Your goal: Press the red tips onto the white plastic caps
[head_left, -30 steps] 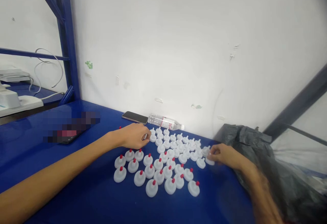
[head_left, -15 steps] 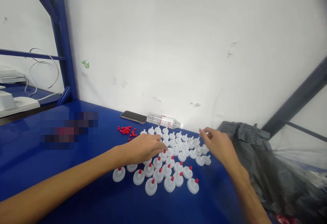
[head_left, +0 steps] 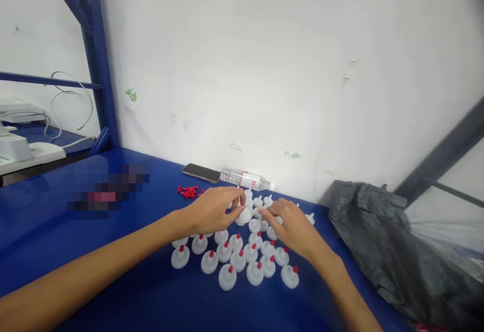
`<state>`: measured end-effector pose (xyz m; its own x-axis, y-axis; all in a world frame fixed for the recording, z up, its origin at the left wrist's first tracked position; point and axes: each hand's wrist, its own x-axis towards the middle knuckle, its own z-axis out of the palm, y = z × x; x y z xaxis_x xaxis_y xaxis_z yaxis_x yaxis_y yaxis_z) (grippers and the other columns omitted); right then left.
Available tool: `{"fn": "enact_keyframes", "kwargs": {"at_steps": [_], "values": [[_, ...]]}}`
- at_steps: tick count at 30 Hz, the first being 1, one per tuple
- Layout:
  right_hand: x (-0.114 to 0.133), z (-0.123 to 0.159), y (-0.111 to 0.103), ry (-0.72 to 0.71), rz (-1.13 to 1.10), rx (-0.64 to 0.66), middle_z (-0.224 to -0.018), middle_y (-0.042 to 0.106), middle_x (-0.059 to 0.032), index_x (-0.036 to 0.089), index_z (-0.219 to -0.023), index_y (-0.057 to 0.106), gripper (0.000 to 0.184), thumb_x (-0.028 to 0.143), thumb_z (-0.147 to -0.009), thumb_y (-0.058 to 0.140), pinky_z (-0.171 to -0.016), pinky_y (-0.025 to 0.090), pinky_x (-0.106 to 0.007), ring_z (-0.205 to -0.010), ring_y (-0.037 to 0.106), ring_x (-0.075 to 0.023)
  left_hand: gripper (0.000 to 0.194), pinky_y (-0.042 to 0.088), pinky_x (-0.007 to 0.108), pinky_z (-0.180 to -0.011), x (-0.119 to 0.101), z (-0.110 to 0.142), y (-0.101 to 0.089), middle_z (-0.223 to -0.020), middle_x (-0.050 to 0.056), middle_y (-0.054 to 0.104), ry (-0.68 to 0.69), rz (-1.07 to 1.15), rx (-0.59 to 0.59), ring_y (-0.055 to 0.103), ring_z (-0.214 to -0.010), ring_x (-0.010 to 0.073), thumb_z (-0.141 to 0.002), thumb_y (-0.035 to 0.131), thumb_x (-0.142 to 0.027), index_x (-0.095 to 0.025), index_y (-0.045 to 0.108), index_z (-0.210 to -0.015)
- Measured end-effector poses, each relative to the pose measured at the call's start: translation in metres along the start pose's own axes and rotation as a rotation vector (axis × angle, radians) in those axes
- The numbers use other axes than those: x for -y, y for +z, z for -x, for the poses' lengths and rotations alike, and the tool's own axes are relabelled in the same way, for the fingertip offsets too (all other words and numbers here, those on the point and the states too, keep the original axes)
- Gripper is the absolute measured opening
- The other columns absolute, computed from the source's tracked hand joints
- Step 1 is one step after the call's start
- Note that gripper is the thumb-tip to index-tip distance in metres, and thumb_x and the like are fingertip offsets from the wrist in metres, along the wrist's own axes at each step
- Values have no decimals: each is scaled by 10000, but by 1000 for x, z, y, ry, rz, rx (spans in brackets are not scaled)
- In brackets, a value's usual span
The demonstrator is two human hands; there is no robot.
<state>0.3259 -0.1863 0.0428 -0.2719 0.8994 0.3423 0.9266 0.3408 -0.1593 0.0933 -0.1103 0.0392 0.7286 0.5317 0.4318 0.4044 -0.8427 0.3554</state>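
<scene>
My left hand [head_left: 217,209] is pinched at a white round cap [head_left: 244,216], at the left edge of a cluster of similar caps with thin upright spouts. A trace of red shows by its fingertips. My right hand [head_left: 289,224] is over the cluster's middle, fingers curled and thumb close to a white spouted cap [head_left: 257,212]. Whatever lies between its fingertips is hidden. In front of both hands stand several white caps with red tips [head_left: 238,260] on their spouts. Loose red tips [head_left: 188,191] lie in a pile behind my left wrist.
A phone [head_left: 201,172] and a clear plastic bottle [head_left: 247,178] lie along the wall. To the right is a dark plastic bag [head_left: 370,221]. A blurred-out object [head_left: 108,196] rests on the blue table [head_left: 151,291] at left, near a blue metal post [head_left: 99,59].
My left hand went from beside the red pile to the caps' left edge. My right hand left the cap at the right end, lifted, then came down left over the middle.
</scene>
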Motion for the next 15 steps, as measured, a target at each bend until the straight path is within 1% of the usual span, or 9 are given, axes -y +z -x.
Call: {"fn": "enact_keyframes", "kwargs": {"at_steps": [3,6,7,8,10,11,12,13,15], "values": [[3,-2,6,43,-17,77,-729,704,-29,230,-747,741,563,493,-1042,341,-832,443,-385,-788,615,-212,71,387,285,-628,0,0,0,-828,-38,688,-12,25,-58,589,-672,143,-947,521,-255,-230,587,-961],[5,-3,9,49,-16,80,-736,697,-40,232,-737,735,563,490,-1039,337,-861,456,-424,-816,627,-234,70,364,271,-585,-1,0,0,-773,-51,682,-31,58,-80,556,-591,123,-933,530,-241,-231,596,-958],[6,-2,9,55,-21,66,-764,706,-40,236,-785,743,537,484,-1039,339,-879,461,-434,-836,635,-239,69,364,267,-579,-2,0,0,-768,-51,685,-40,79,-83,553,-575,118,-930,536,-242,-229,599,-954],[7,-2,9,65,-39,43,-817,723,-38,247,-879,751,489,486,-1035,354,-903,467,-442,-871,646,-242,68,370,263,-577,-4,0,0,-775,-49,690,-51,106,-86,553,-564,112,-928,542,-247,-227,603,-949],[8,0,7,95,-108,-6,-994,751,-31,294,-1149,708,386,524,-1003,434,-962,479,-450,-990,663,-251,74,384,257,-575,-7,0,-1,-779,-47,694,-85,176,-78,556,-547,103,-929,552,-265,-224,612,-941],[10,1,7,104,-149,-29,-1096,749,-26,325,-1265,652,404,553,-970,496,-988,486,-455,-1059,661,-258,82,389,254,-572,-9,0,-2,-746,-51,685,-109,214,-69,556,-535,101,-931,557,-278,-223,618,-940],[11,2,7,105,-184,-48,-1185,737,-22,350,-1340,601,471,579,-930,559,-1005,494,-461,-1117,653,-268,92,392,254,-568,-11,0,-3,-701,-57,670,-133,249,-60,554,-524,103,-933,562,-292,-224,624,-945],[12,2,8,95,-207,-60,-1248,723,-24,362,-1375,574,531,590,-897,607,-1011,503,-468,-1158,644,-281,105,392,254,-563,-13,0,-3,-657,-63,653,-153,278,-52,554,-519,108,-937,565,-306,-228,633,-958],[15,2,13,52,-208,-90,-1279,723,-34,350,-1355,598,526,573,-881,643,-1005,517,-478,-1181,639,-299,129,393,257,-560,-14,0,-3,-620,-64,641,-175,299,-46,564,-534,120,-947,563,-324,-234,647,-984]]}}
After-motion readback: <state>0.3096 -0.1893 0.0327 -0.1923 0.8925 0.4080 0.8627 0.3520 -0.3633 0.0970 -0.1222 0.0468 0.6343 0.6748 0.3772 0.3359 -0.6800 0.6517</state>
